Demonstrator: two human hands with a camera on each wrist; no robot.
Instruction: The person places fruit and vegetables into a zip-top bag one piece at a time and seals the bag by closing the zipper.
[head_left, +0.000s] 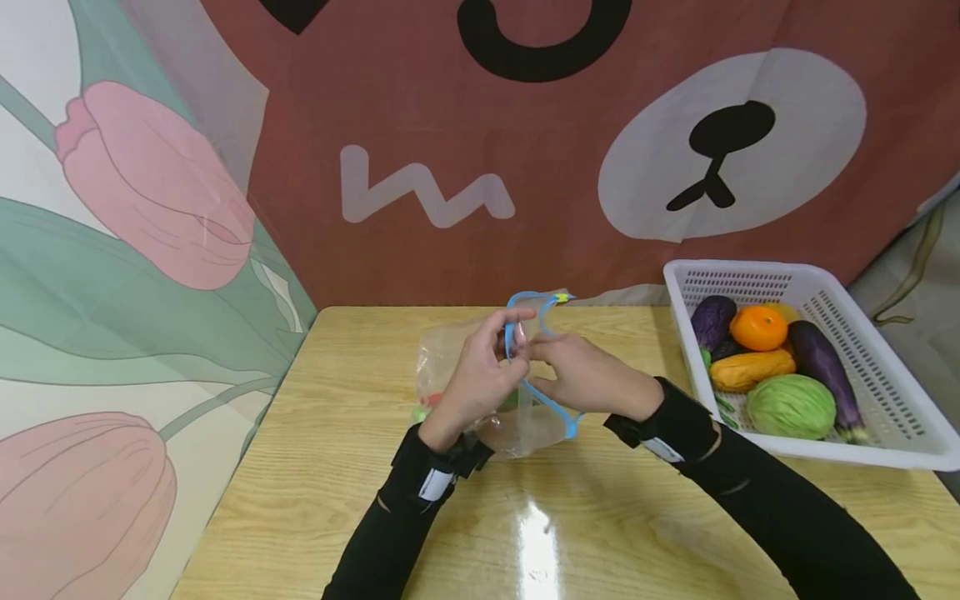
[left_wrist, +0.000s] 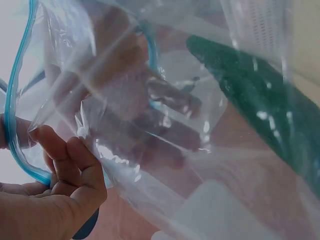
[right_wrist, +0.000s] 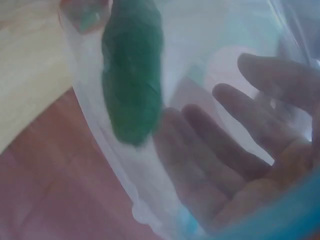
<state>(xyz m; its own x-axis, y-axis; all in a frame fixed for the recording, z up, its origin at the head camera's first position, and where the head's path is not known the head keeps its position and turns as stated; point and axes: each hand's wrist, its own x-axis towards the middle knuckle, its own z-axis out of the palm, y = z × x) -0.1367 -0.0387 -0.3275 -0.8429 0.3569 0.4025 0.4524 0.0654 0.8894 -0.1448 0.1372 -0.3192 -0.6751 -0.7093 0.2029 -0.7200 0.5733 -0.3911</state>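
Note:
A clear plastic zip bag with a blue zip edge lies on its side on the table, its mouth towards the right. My left hand pinches the film beside the blue edge, between thumb and fingers. My right hand is at the mouth; its fingers look nearly straight and show through the film in both wrist views. Inside the bag lies a dark green cucumber. Near it is a small red and green thing, blurred by the plastic. A yellow slider sits on the zip's far end.
At the right of the wooden table stands a white basket with eggplants, an orange, a yellow corn-like vegetable and a green cabbage. A printed cloth hangs behind the table's far edge.

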